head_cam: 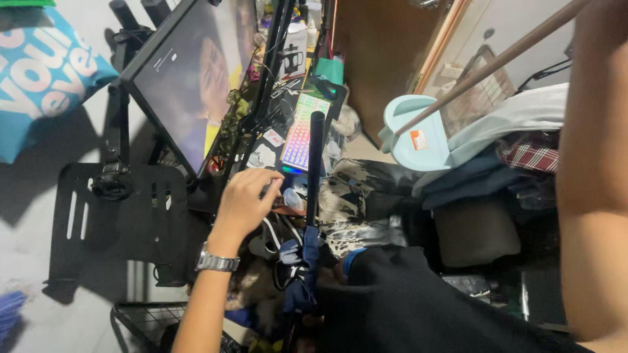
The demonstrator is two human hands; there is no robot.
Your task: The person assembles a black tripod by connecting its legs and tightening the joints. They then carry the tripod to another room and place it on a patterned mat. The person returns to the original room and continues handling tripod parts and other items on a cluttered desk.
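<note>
Fingers: the left hand [245, 199] at frame centre curls its fingers [269, 185] loosely downward over the cluttered desk edge; whether they grip anything beneath cannot be told.
Left wrist: a metal wristwatch [218, 262] sits on it, the forearm running down to the lower left of the frame.
Right arm: only the bare forearm [592, 176] shows, along the right edge; the hand itself is out of view, so its state cannot be told.
Nearest thing: a black pole [315, 163] stands just right of the left hand, rising toward the upper centre, with dark blue cloth [302, 268] wrapped at its lower end.
Keyboard: a backlit keyboard [304, 131] glowing pink and green lies just above the hand, partly behind the pole.
Monitor: a large tilted monitor [190, 78] fills the upper left of centre.
Right side: a pale blue plastic stool [412, 134] rests on folded clothes [510, 147], crossed by a brown stick [497, 62].
Upper left: a blue printed bag [39, 72] lies on the floor.
</note>
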